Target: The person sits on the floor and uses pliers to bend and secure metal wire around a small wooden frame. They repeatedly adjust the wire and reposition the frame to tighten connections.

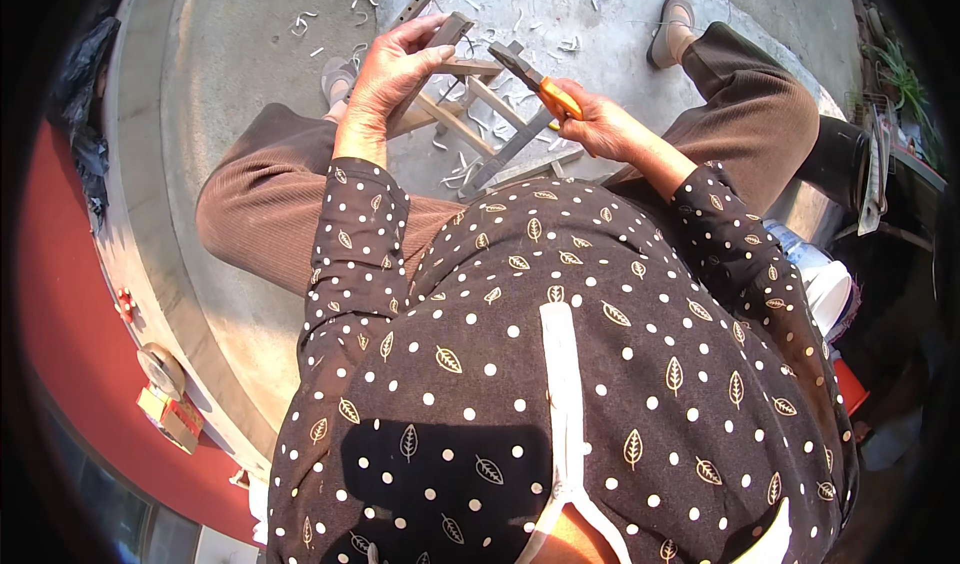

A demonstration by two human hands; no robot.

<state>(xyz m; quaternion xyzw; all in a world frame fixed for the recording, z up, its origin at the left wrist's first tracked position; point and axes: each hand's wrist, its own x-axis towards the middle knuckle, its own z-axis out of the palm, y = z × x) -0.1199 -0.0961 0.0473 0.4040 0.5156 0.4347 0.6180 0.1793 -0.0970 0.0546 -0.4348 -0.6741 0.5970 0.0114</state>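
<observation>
Sunlit concrete floor [240, 54] with white scraps [300, 26] spans the upper frame. At upper centre, the left hand [392, 72] pinches a grey bar [452, 30], long axis slanting up rightward; just beside it, apart, orange-handled pliers [545, 90] point up-left, grasped by the right hand [607, 126].

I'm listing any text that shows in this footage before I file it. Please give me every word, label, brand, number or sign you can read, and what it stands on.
No text can be read in this picture.
Small red-and-yellow box at the left: any print is too small and blurred to read.
Orange-handled pliers in the right hand: no lettering can be made out.
Dark shirt: pale leaves and dots, no visible words.
</observation>
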